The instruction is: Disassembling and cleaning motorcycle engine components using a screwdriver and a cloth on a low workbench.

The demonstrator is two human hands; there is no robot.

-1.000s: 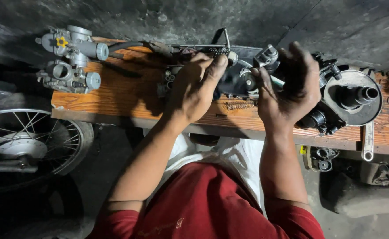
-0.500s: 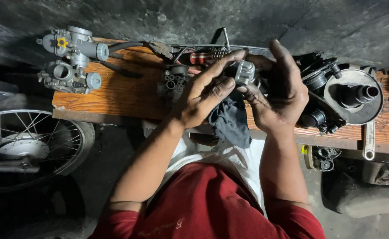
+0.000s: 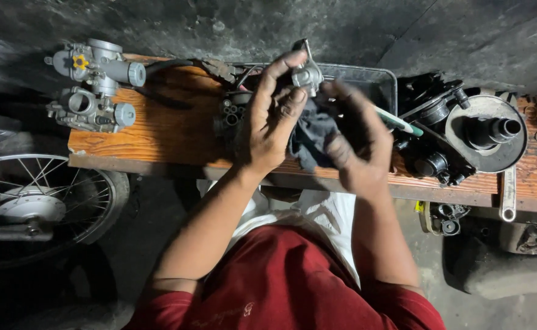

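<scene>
Now | left hand (image 3: 272,116) pinches small metal part (image 3: 307,74) | right hand (image 3: 357,143) clutches dark rag (image 3: 313,137) beneath it

red short-sleeved shirt, white cloth over lap, bare grimy forearms.

- The left hand (image 3: 274,116) pinches a small metal part (image 3: 307,73) at its fingertips, raised over a wooden bench (image 3: 164,131).
- The right hand (image 3: 354,143), blurred, holds a dark rag (image 3: 311,137) just below the part.
- Two carburetors (image 3: 94,85) sit at the bench's left end.
- A metal tray (image 3: 372,82) lies behind the hands.
- A round pulley (image 3: 488,131) rests to the right, a wrench (image 3: 508,194) near it.
- A spoked wheel (image 3: 36,201) stands beside the bench, lower left.
</scene>
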